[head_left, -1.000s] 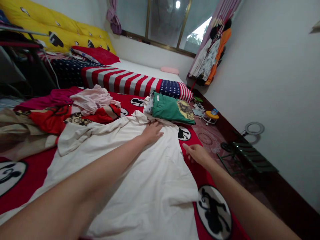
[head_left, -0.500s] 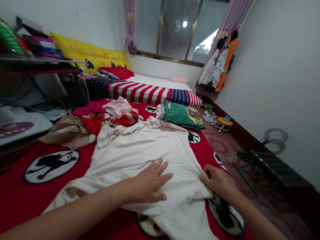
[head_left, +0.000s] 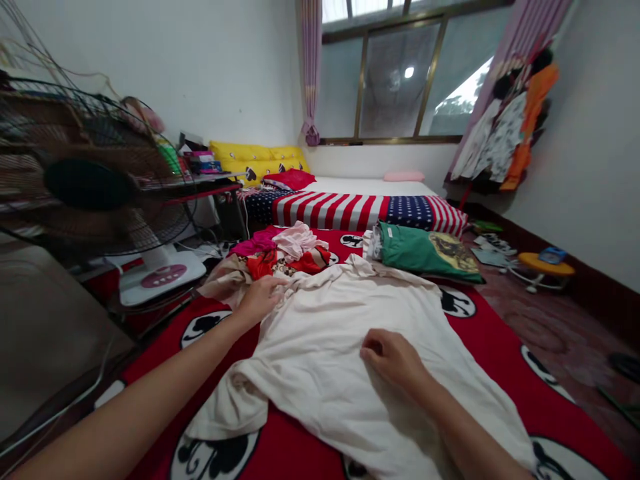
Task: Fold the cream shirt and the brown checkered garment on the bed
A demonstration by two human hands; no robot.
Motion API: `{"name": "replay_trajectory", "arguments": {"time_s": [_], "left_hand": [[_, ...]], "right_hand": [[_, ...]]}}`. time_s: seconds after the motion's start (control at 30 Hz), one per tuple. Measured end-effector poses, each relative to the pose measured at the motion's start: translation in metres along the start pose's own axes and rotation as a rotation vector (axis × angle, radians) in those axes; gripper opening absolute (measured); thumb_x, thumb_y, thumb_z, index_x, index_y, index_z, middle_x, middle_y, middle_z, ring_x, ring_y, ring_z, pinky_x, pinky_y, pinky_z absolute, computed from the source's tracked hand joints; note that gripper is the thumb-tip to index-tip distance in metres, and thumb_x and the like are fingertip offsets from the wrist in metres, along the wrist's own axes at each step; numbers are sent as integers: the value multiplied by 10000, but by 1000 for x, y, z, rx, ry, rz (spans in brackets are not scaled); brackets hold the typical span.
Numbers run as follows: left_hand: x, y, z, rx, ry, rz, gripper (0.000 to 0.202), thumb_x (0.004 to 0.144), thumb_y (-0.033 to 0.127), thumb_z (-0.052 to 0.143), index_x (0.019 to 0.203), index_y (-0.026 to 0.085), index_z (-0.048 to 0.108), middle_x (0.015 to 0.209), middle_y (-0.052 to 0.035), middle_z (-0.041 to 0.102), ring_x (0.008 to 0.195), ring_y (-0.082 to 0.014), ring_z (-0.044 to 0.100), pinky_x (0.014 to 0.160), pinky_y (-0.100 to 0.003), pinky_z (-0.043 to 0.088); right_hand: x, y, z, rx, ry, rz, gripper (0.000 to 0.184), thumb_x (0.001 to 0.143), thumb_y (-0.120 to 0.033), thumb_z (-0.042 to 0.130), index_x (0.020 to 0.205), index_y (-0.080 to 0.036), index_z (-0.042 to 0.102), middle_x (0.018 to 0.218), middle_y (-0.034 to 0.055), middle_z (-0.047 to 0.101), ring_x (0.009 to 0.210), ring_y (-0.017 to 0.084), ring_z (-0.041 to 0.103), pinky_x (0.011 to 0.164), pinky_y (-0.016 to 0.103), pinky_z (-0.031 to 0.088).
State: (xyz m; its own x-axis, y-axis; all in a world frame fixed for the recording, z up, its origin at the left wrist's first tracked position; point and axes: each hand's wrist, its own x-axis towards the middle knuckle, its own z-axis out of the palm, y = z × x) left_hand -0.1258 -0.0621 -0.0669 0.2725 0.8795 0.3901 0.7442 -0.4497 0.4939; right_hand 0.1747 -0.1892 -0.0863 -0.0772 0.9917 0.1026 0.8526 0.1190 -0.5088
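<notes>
Since the last picture, the left hand (head_left: 260,300) has slid up to the top edge of the white T-shirt (head_left: 345,347), and the right hand (head_left: 393,357) has moved in onto the middle of it. The head has turned left too, so a big fan (head_left: 87,183) now shows.

The left hand's fingers are bent a little on the cloth, by a messy pile of clothes (head_left: 280,250). The right hand is curled on the shirt. I cannot tell if either hand is gripping.

The shirt lies flat on a red blanket (head_left: 480,347) with black mouse circles, and one part near the bottom is bunched up. A folded green shirt (head_left: 425,250) sits just past it. Behind that is a striped flag cover (head_left: 345,210), and yellow cushions (head_left: 257,160) are by the wall.
</notes>
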Motion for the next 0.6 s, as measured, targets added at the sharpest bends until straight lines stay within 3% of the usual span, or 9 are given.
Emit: {"name": "replay_trajectory", "arguments": {"time_s": [0.1,0.27,0.43,0.6], "left_hand": [[7,-15,0,131,-45,116,360,750,189,573,1094,187,679,1114,-89,648,1020,-227,614,924,-349,481],[22,-14,13,395,-70,184,535,747,340,645,1261,206,588,1285,-118,553,1174,-294,509,974,-410,430],[52,2,18,329,-70,147,269,785,353,554,929,203,726,1047,-98,670,1056,-285,550,937,-402,392],[87,16,38,187,-167,121,420,911,362,331,821,184,701,825,-34,692,825,-194,605,785,-288,434]], "right_hand": [[1,6,16,17,162,39,141,810,-296,538,758,-226,649,710,7,680,682,173,606,618,260,352],[-4,18,19,133,187,14,161,818,-338,535,741,-230,627,665,-12,652,641,166,588,616,260,362],[-1,19,20,179,193,30,149,807,-326,547,723,-227,620,653,-18,648,634,162,588,608,257,359],[-1,18,20,208,194,41,146,810,-319,551,724,-226,623,642,-21,641,625,156,583,605,253,359]]}}
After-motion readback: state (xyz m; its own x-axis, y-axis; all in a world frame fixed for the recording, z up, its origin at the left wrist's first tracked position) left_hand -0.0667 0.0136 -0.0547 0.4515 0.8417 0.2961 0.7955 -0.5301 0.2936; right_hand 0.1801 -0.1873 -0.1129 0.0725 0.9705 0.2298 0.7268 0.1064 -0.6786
